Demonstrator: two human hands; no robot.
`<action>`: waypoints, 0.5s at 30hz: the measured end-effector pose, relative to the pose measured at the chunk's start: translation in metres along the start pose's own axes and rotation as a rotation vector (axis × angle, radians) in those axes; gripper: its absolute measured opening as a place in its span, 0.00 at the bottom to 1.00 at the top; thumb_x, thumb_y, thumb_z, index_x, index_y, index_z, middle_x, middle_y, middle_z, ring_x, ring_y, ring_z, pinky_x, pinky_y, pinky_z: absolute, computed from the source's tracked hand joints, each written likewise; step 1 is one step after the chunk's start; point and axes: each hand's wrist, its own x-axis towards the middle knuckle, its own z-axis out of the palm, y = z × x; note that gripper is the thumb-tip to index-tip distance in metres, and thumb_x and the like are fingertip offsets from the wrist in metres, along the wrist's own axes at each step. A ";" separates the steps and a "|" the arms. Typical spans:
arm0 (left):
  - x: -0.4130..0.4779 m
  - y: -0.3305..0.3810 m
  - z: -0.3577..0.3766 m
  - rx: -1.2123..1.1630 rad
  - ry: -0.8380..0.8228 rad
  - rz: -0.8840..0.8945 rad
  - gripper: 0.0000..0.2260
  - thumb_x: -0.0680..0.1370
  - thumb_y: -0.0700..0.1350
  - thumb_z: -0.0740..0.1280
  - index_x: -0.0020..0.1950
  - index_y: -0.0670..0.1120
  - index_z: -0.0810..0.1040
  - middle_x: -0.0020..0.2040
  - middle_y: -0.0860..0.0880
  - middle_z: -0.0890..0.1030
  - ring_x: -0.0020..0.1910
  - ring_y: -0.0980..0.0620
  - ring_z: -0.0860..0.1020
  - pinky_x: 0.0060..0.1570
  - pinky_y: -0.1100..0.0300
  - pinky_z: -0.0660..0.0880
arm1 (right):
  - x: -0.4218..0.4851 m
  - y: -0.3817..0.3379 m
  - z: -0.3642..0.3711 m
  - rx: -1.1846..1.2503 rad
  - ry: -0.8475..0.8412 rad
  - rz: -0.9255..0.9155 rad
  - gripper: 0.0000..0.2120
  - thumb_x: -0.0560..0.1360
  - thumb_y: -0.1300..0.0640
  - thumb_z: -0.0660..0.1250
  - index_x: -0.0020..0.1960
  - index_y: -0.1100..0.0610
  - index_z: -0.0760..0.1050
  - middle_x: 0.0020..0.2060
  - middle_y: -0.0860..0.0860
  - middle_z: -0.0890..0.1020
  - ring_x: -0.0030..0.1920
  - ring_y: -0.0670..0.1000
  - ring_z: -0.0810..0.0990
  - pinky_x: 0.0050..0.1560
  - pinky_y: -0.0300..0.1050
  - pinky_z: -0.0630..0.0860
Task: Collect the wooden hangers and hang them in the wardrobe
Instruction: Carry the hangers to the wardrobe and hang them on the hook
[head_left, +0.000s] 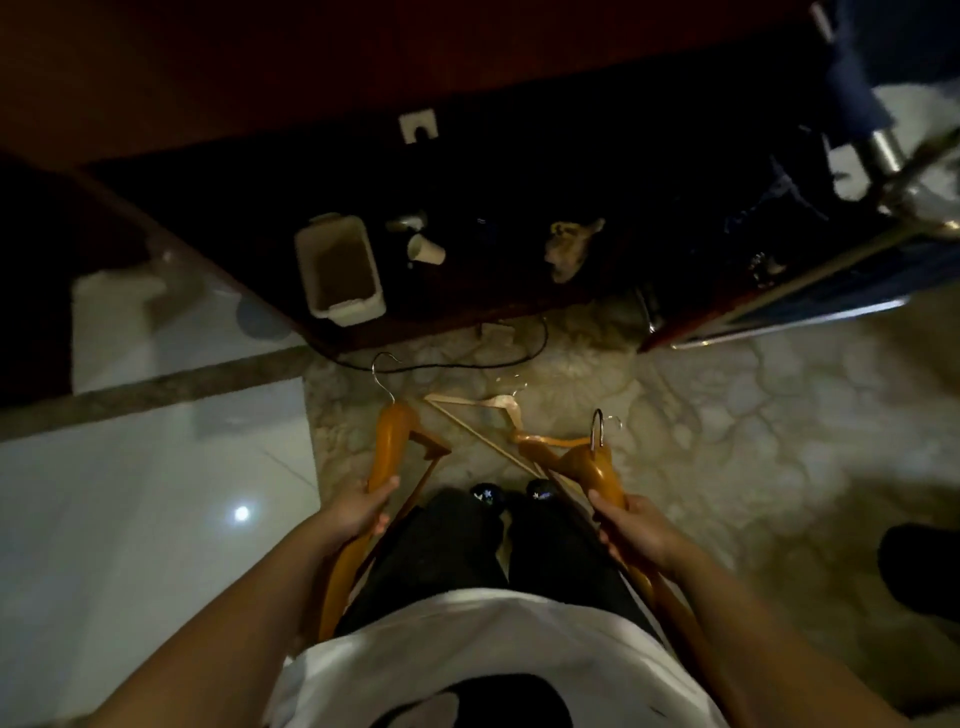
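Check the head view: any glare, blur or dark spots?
Head view: dim, the recess behind the bin nearly black; one glare spot on the glossy tile; the metal rail smeared by blur; hangers in left hand and right hand readable.

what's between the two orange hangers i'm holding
A pale wooden hanger lies on the floor between the left orange hanger and the right orange hanger, in the head view.

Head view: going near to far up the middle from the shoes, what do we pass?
Shoes → pale hanger on the floor → black cable → cup. The held orange hangers span much of that range, so left out.
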 end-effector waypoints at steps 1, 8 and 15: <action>-0.006 -0.007 0.004 -0.018 0.030 -0.006 0.14 0.80 0.50 0.59 0.38 0.43 0.72 0.29 0.46 0.74 0.28 0.50 0.73 0.33 0.61 0.72 | 0.001 -0.002 -0.007 -0.050 -0.016 0.001 0.16 0.78 0.46 0.59 0.47 0.60 0.73 0.31 0.53 0.76 0.28 0.48 0.73 0.32 0.41 0.73; -0.050 -0.068 0.067 -0.238 0.312 -0.076 0.12 0.79 0.50 0.61 0.52 0.41 0.71 0.30 0.45 0.77 0.26 0.51 0.76 0.31 0.62 0.73 | 0.007 -0.021 -0.056 -0.323 -0.088 -0.045 0.18 0.78 0.46 0.58 0.50 0.60 0.75 0.37 0.56 0.77 0.36 0.51 0.75 0.41 0.45 0.74; -0.099 -0.116 0.131 -0.595 0.415 -0.227 0.10 0.79 0.47 0.62 0.42 0.42 0.73 0.31 0.43 0.75 0.30 0.47 0.74 0.37 0.56 0.73 | 0.020 -0.048 -0.052 -0.639 -0.156 -0.073 0.19 0.79 0.46 0.57 0.50 0.63 0.75 0.38 0.58 0.76 0.36 0.53 0.74 0.39 0.45 0.72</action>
